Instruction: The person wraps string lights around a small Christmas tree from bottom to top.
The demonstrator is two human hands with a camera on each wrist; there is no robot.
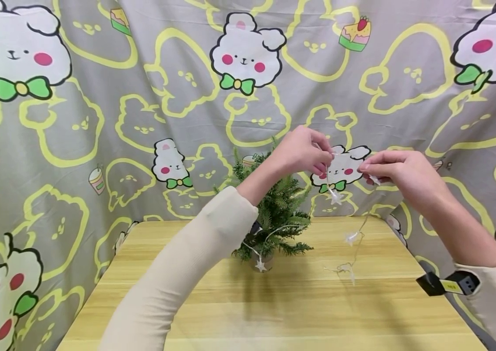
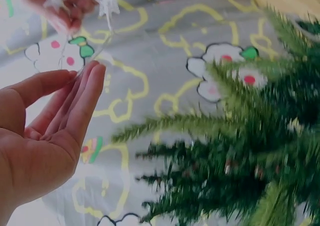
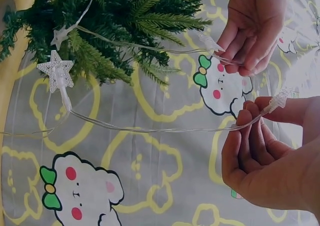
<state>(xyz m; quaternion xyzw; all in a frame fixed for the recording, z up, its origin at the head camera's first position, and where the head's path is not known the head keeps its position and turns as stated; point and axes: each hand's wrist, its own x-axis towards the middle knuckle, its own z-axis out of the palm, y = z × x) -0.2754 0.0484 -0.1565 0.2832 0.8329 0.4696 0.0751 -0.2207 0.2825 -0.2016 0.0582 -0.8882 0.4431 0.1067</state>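
Note:
A string of star lights with thin clear wire runs between both hands and the small green Christmas tree. My left hand, raised beside the treetop, pinches the wire between thumb and fingertips; a clear star dangles just below it. To its right, my right hand pinches another stretch near a star. From there the wire hangs down past a star toward the tabletop. Lower on the tree, wire crosses the branches and one star hangs in front of the pot.
The tree stands on a light wooden table toward its back edge. Behind and around the table hangs a grey curtain printed with white bunnies and yellow outlines. A small black device is strapped at the right wrist.

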